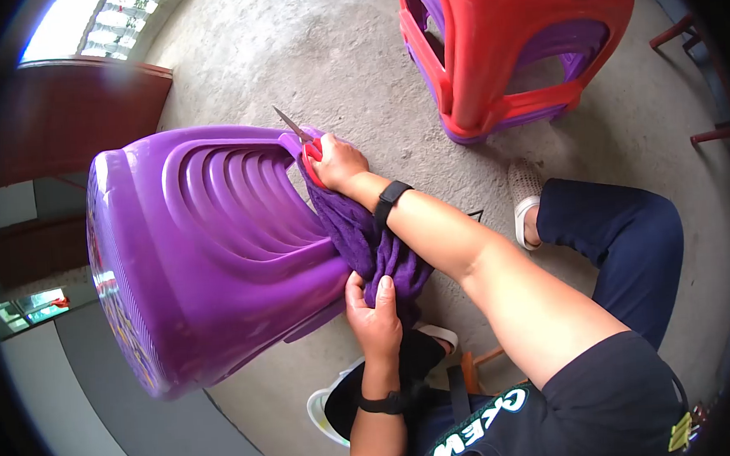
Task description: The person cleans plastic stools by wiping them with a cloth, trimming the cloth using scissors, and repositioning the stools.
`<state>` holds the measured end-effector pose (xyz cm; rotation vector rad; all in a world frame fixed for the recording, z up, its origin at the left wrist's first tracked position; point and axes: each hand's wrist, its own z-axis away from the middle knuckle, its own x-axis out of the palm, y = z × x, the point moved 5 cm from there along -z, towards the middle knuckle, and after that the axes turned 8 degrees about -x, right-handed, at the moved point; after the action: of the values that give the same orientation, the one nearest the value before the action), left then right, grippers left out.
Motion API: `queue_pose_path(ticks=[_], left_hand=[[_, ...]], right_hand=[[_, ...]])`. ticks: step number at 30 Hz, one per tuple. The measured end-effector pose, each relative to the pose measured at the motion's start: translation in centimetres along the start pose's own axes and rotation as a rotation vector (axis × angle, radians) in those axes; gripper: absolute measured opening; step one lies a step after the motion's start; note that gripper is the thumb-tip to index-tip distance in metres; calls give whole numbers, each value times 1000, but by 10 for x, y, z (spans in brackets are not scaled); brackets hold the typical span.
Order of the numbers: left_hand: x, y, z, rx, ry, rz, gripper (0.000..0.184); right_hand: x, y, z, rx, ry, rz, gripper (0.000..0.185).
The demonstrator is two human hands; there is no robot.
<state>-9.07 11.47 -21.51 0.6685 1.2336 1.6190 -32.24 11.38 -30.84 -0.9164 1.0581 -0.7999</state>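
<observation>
A purple plastic stool lies on its side at the left, its legs pointing toward me. Around its leg end hangs a dark purple cloth, bunched and folded. My right hand is closed on red-handled scissors at the upper corner of the stool's leg end. The blades point up and left, away from the cloth. Lower down, my left hand pinches the cloth between thumb and fingers, close to the stool's lower leg. Some fingertips are hidden behind the cloth.
Stacked red and purple stools stand on the concrete floor at the upper right. A white and black rounded object sits beneath my left arm. Dark red furniture is at the far left, and dark red legs show at the right.
</observation>
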Motion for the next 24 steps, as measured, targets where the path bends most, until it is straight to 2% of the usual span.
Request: queue_pose_path(ticks=[4,7,8,11,15,17,20,24], left_hand=[[5,-1,1,-17,86,-126,39],[5,-6,-1,2,106,-185,40],[4,-5,-1,12,97,-190,40],[2,-9,-1,-63,69,-138,32],[6,-23,1,-162,19,-148,26],[6,-42,2,-224,-18,-96,25],[17,-47,5,-214,-58,-182,24],[13,-50,7,-199,-49,-211,24]], right_hand=[[2,3,-20,177,-33,-65,58],[16,22,-46,215,-35,-197,51],[20,29,-49,161,11,-210,41],[44,71,-47,-35,2,-504,33],[65,158,15,-46,-55,-253,36],[58,179,66,-56,-32,-237,41],[41,169,107,-81,107,-281,41],[30,130,109,-99,190,-253,39]])
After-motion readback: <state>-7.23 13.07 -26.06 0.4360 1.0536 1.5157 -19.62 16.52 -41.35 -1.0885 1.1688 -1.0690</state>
